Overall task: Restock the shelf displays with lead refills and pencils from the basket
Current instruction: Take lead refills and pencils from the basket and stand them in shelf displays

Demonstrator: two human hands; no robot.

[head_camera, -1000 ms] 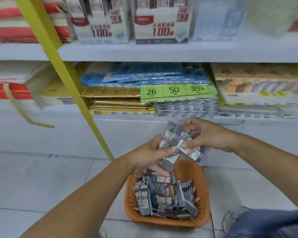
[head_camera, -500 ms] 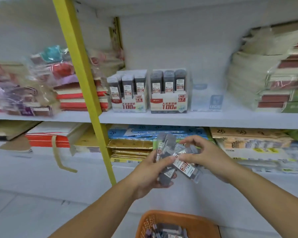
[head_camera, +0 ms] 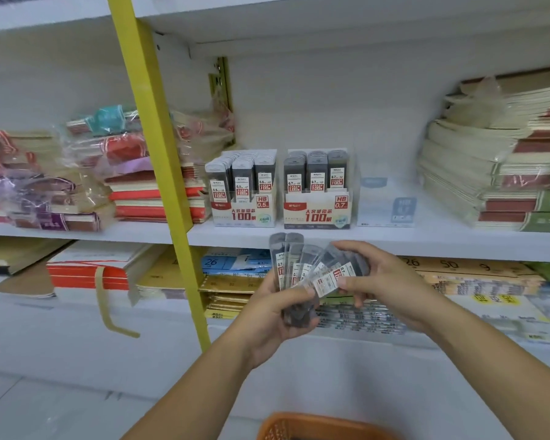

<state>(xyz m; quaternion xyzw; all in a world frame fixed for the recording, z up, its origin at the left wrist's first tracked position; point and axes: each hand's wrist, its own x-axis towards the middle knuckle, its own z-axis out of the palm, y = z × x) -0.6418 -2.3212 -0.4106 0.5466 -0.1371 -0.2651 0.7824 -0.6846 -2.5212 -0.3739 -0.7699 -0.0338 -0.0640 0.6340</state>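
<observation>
Refill cases sit in your two hands, spread out like a fan. They are in front of the shelf edge, just below the display boxes. You hold about six, but they overlap, so the count is not sure. Your left hand grips their bottom ends with the thumb across the front. Your right hand pinches the case at the right end of the fan.

Three display boxes stand on the shelf: the 0.5 box, the 0.7 box just beside it, and a pale box to the right. The first two each show three cases in the front row. One orange basket peeks in at the bottom; only its rim shows.

Half a second ago the cases were in a tight bunch; now they are fanned out. A second ago your hands were low, just over the basket.

The cases are thin, flat, see-through plastic, dark inside, with white and red labels. The basket wall has small holes. One yellow post slants across the shelves.
</observation>
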